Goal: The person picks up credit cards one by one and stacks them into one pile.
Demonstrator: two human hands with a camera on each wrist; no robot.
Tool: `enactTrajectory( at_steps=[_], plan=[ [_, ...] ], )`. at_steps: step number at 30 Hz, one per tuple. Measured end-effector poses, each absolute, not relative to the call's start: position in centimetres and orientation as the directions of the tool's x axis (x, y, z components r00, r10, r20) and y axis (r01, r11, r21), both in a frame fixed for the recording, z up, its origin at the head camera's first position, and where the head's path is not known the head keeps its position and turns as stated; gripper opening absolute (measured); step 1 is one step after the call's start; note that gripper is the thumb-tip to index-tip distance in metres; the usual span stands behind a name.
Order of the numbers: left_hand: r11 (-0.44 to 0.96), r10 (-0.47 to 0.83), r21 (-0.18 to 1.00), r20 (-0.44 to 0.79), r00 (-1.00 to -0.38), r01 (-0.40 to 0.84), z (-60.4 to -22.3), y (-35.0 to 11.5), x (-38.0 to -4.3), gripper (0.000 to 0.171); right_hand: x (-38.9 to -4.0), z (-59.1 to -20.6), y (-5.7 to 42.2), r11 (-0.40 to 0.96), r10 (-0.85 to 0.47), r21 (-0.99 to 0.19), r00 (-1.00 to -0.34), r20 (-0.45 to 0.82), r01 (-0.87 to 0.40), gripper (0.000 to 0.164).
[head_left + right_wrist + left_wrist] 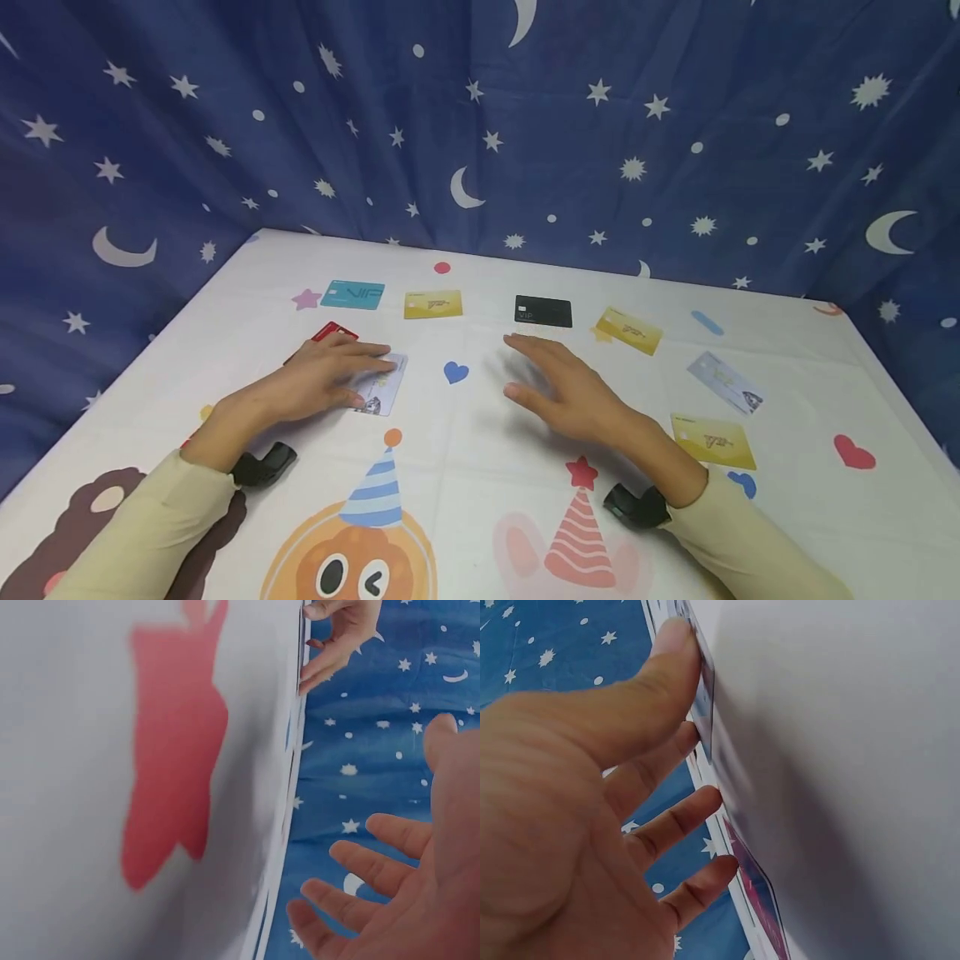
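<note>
On the left of the table, my left hand (pixel 318 379) is spread over a silver card (pixel 388 385), its thumb and index fingertip touching the card's face. The card lies flat on the cloth, partly covered by the fingers. A red card (pixel 337 330) sticks out beyond that hand; in the left wrist view its pinkish-red surface (pixel 759 896) is beside the little finger. My right hand (pixel 573 396) hovers above the cloth with loosely extended fingers and nothing in it. The black VIP card (pixel 543 312) lies just beyond its fingertips.
A teal VIP card (pixel 352 295) and a gold card (pixel 433 304) lie at the back left. Toward the right are another gold card (pixel 630 331), a second silver card (pixel 725 382) and a gold card (pixel 712 442) by the right forearm. A starry blue curtain (pixel 480 125) hangs behind.
</note>
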State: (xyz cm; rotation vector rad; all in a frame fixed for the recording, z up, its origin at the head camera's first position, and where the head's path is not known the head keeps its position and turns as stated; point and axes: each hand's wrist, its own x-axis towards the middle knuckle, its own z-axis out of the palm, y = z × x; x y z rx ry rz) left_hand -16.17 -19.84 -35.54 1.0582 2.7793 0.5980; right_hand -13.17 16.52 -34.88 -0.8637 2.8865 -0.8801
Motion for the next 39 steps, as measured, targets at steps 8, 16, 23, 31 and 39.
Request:
enactTrajectory(
  at_steps=[8, 16, 23, 31, 39],
  plan=[
    [0.698, 0.661, 0.369, -0.004, -0.750, 0.614, -35.0, -20.4, -16.1, 0.058, -13.1, -35.4, 15.2, 0.593, -0.531, -0.634, -0.833, 0.155, -0.496, 0.052],
    [0.701, 0.638, 0.353, 0.078, -0.766, 0.620, -35.3, -20.1, -16.4, 0.056, -12.7, -36.0, 12.7, 0.554, -0.526, -0.701, -0.842, 0.123, -0.448, 0.045],
    [0.730, 0.638, 0.250, 0.086, -0.766, 0.636, -35.4, -18.6, -15.8, 0.063, -12.2, -36.8, 9.7, 0.527, -0.539, -0.708, -0.829, 0.149, -0.470, 0.042],
    [0.781, 0.561, 0.321, 0.012, -0.827, 0.535, -35.6, -17.2, -15.2, 0.076, -12.2, -37.6, 8.0, 0.519, -0.450, -0.754, -0.879, 0.161, -0.403, 0.044],
    [0.802, 0.485, 0.411, -0.026, -0.874, 0.433, -36.2, -16.3, -15.4, 0.082, -12.3, -38.1, 6.9, 0.527, -0.417, -0.748, -0.890, 0.186, -0.403, 0.052]
  ],
)
